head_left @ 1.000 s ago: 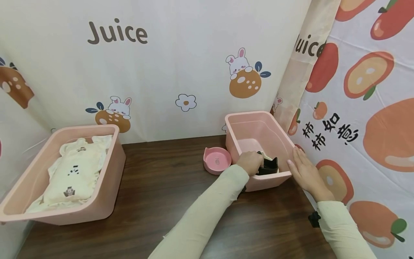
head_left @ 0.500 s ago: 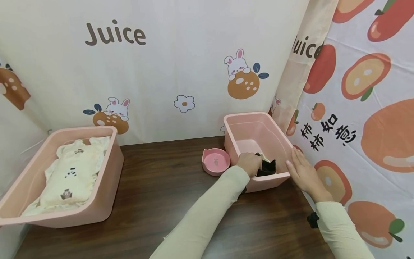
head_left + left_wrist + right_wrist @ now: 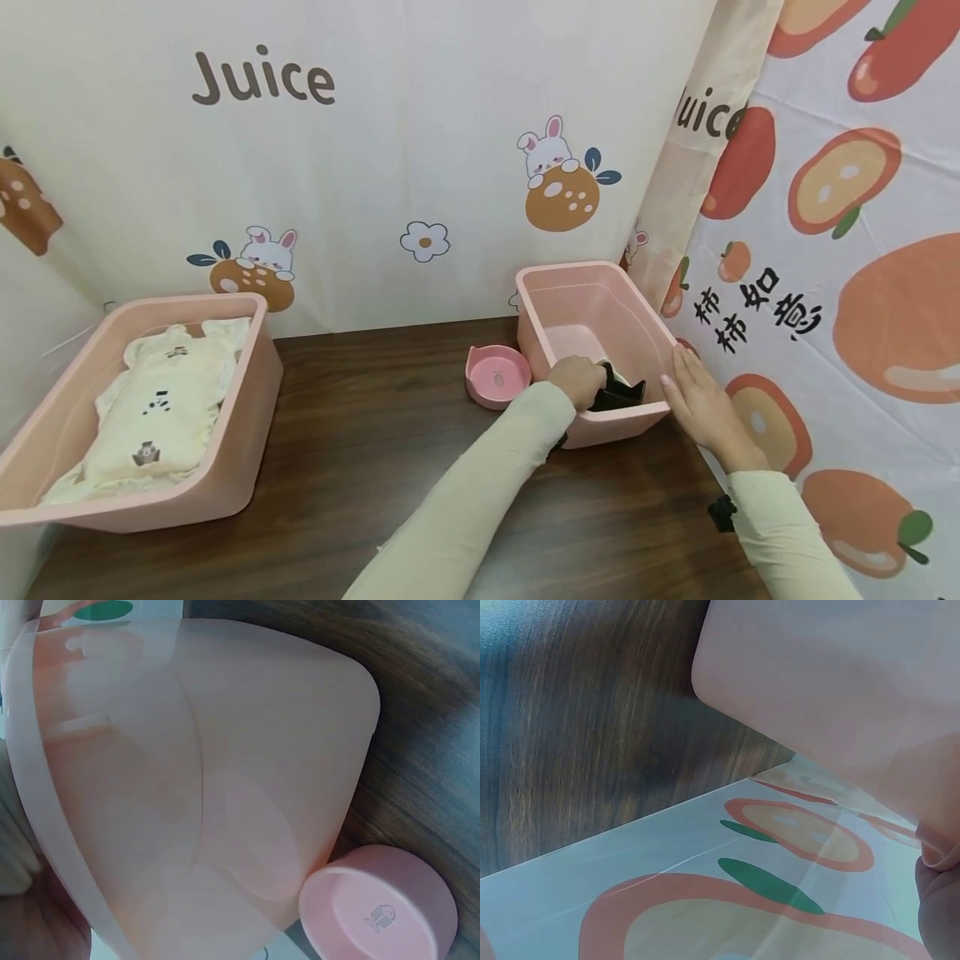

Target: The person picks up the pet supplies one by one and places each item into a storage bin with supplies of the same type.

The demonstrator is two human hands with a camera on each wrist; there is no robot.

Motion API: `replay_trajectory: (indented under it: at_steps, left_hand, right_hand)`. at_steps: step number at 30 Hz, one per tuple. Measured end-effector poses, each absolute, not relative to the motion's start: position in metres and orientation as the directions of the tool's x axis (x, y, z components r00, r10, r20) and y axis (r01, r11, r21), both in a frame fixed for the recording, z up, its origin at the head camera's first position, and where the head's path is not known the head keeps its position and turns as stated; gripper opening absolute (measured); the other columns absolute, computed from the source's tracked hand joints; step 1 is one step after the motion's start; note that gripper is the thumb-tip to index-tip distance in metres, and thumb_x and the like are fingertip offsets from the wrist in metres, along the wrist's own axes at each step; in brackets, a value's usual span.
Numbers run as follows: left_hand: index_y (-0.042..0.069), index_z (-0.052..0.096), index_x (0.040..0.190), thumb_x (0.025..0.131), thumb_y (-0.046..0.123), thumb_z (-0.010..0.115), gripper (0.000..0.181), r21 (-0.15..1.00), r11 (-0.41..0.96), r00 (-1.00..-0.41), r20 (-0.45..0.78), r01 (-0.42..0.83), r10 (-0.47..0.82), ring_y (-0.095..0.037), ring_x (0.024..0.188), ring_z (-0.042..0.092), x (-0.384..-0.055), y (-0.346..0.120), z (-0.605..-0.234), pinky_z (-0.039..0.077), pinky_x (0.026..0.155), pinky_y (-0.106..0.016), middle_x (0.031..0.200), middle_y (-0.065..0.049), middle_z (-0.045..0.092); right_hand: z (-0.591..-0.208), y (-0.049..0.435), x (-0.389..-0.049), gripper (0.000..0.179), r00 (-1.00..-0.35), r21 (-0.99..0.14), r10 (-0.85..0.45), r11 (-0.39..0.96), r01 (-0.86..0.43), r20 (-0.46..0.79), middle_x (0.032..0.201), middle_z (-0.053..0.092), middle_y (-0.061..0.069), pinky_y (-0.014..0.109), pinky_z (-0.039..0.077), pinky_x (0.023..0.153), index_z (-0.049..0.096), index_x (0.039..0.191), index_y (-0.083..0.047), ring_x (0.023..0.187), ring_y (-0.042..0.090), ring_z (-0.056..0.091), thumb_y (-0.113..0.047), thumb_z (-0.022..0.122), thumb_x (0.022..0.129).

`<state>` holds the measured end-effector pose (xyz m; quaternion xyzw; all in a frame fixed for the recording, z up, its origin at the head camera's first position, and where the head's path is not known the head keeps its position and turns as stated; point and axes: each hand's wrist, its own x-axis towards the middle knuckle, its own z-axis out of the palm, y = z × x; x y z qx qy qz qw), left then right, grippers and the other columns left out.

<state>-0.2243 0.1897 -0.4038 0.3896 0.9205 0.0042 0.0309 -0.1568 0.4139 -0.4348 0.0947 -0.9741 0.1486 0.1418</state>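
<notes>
In the head view my left hand (image 3: 579,382) reaches over the near left rim of the right pink bin (image 3: 651,321). Its fingers curl down inside and grip a black thing with pointed corners (image 3: 618,392); part of that thing is hidden by the hand, and its kind is unclear. Along the bin's right rim lies my right hand (image 3: 701,408), fingers straight against the outer wall. To the bin's left stands a pink cat-eared bowl (image 3: 498,377), its fish-bone print plain in the left wrist view. The right wrist view catches the bin's outside (image 3: 825,690) and some fingers at the edge.
A larger pink bin (image 3: 262,400) at the left holds a cream pillow-like cloth item (image 3: 157,408) with small animal prints. Both bins stand on a dark wooden table (image 3: 360,433). Printed cloth (image 3: 352,183) hangs behind, and a fruit-patterned cloth (image 3: 795,317) closes the right side.
The black thing has tilted in my left hand, and its pale part shows less. My right hand stays on the rim. The head view has shifted slightly.
</notes>
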Motion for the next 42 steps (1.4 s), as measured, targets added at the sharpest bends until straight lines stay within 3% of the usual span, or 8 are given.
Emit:
replay_trajectory:
  at_steps: [8,15,24,29,33,36,42]
  left_hand:
    - [0.024,0.072,0.089,0.095,0.018,0.056,0.018,0.035,0.679,-0.673,-0.113,0.733,0.731,-0.012,0.086,0.063,-0.224,0.187,-0.4,0.052,0.076,-0.027,0.095,0.005,0.07]
    - [0.027,0.072,0.092,0.097,0.021,0.049,0.024,-0.002,0.65,-0.64,-0.173,0.76,0.749,-0.01,0.086,0.061,-0.224,0.185,-0.399,0.05,0.079,-0.026,0.099,0.007,0.069]
    - [0.026,0.065,0.081,0.098,0.026,0.046,0.025,-0.029,0.638,-0.625,-0.238,0.77,0.743,-0.007,0.073,0.052,-0.226,0.184,-0.4,0.048,0.074,-0.025,0.084,0.009,0.064]
    - [0.031,0.072,0.102,0.096,0.026,0.047,0.026,-0.002,0.646,-0.635,-0.184,0.763,0.75,-0.009,0.085,0.061,-0.23,0.187,-0.407,0.049,0.08,-0.028,0.096,0.011,0.069]
    - [0.038,0.063,0.126,0.094,0.025,0.05,0.036,0.039,0.658,-0.646,-0.155,0.752,0.747,-0.008,0.099,0.063,-0.234,0.188,-0.414,0.05,0.084,-0.028,0.117,0.013,0.067]
    - [0.038,0.059,0.131,0.092,0.022,0.053,0.042,0.103,0.673,-0.663,-0.115,0.732,0.739,-0.008,0.105,0.062,-0.236,0.189,-0.418,0.05,0.084,-0.029,0.125,0.014,0.063]
    - [0.032,0.063,0.128,0.088,0.018,0.061,0.042,0.241,0.668,-0.685,-0.021,0.704,0.729,-0.006,0.099,0.063,-0.236,0.187,-0.42,0.051,0.077,-0.025,0.119,0.011,0.067]
  right_hand:
    - [-0.435,0.414,-0.158,0.058,-0.94,-0.268,-0.132,0.938,-0.222,0.315,0.15,0.028,0.029,0.06,0.025,0.108,0.026,0.146,0.009,0.138,0.047,0.027,-0.029,0.036,0.103]
    - [-0.435,0.413,-0.157,0.059,-0.947,-0.276,-0.126,0.938,-0.211,0.296,0.151,0.027,0.029,0.059,0.023,0.109,0.026,0.147,0.009,0.138,0.047,0.026,-0.03,0.035,0.103]
    - [-0.436,0.413,-0.157,0.058,-0.941,-0.27,-0.139,0.936,-0.227,0.309,0.15,0.028,0.03,0.06,0.024,0.108,0.027,0.146,0.009,0.137,0.047,0.027,-0.029,0.037,0.103]
    - [-0.434,0.414,-0.158,0.058,-0.941,-0.27,-0.139,0.936,-0.227,0.309,0.151,0.027,0.029,0.059,0.023,0.109,0.026,0.146,0.009,0.138,0.047,0.026,-0.028,0.036,0.103]
    - [-0.434,0.413,-0.157,0.059,-0.946,-0.266,-0.137,0.939,-0.219,0.293,0.151,0.026,0.029,0.058,0.022,0.11,0.025,0.147,0.008,0.138,0.047,0.026,-0.03,0.036,0.103]
    - [-0.435,0.413,-0.157,0.06,-0.953,-0.269,-0.133,0.94,-0.209,0.273,0.152,0.024,0.029,0.058,0.021,0.111,0.023,0.147,0.008,0.139,0.046,0.024,-0.031,0.035,0.104]
    - [-0.434,0.413,-0.157,0.06,-0.954,-0.267,-0.132,0.942,-0.205,0.268,0.152,0.024,0.029,0.059,0.021,0.11,0.022,0.147,0.009,0.139,0.047,0.023,-0.031,0.034,0.104]
